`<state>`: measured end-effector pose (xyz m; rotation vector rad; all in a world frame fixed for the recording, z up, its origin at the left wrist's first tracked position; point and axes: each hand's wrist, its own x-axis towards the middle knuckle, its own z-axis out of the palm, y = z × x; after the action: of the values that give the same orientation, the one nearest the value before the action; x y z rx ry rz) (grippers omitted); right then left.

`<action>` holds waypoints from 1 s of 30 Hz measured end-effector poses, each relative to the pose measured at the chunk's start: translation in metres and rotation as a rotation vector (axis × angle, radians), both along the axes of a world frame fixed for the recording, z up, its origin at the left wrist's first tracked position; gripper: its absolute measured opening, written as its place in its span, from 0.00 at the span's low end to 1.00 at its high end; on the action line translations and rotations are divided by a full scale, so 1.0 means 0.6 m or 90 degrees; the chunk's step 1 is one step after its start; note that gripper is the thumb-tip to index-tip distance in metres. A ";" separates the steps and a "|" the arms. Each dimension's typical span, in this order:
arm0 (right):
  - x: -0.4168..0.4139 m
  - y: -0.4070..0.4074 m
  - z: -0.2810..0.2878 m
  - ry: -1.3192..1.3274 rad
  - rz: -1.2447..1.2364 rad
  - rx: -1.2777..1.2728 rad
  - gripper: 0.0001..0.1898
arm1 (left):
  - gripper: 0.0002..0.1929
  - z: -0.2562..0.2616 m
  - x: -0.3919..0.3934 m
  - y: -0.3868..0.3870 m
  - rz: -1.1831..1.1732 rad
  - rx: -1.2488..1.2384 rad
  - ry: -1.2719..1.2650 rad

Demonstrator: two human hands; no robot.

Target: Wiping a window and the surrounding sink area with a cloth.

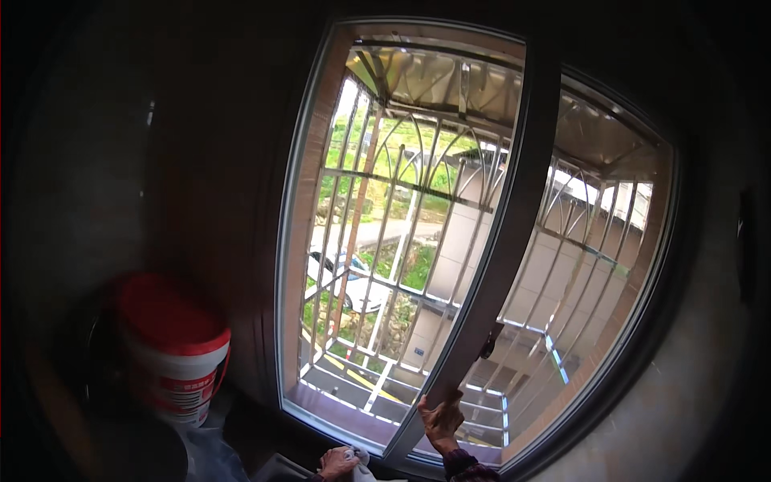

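Low in the view, my left hand [337, 463] is closed around a crumpled white cloth [360, 463] near the bottom of the window. To its right and higher, my right hand [443, 420] grips the dark middle upright of the window frame [467, 343], with the thumb on its left side. The right sleeve is dark and checked. A small dark latch [489, 344] sits on that upright, above the right hand. A large glass pane [421, 253] lies left of the upright and a narrower one [560, 289] right of it.
A white bucket with a red lid [174, 319] stands at left, with clear plastic [208, 455] below it. Beyond the glass is a metal bar cage [397, 280]. A white car [361, 289] and a building wall [458, 241] are outside. A pale wall [638, 416] is at right.
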<state>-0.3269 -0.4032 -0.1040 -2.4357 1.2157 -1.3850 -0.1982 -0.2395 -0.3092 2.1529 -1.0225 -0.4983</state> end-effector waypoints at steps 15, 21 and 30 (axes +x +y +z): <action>0.013 -0.021 -0.010 -0.030 0.050 0.041 0.31 | 0.17 0.294 -0.066 -0.031 -0.196 -0.383 0.432; -0.023 -0.031 0.016 0.073 0.078 0.034 0.31 | 0.17 0.388 -0.098 -0.079 -0.201 -0.393 -0.186; -0.105 -0.056 0.221 -0.281 0.123 -0.169 0.11 | 0.21 0.438 -0.104 -0.188 -0.006 -0.410 -0.282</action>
<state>-0.3897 -0.4368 0.0289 -2.1450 0.7171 -1.9810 -0.2606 -0.3521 -0.0461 1.6918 -1.2189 0.2999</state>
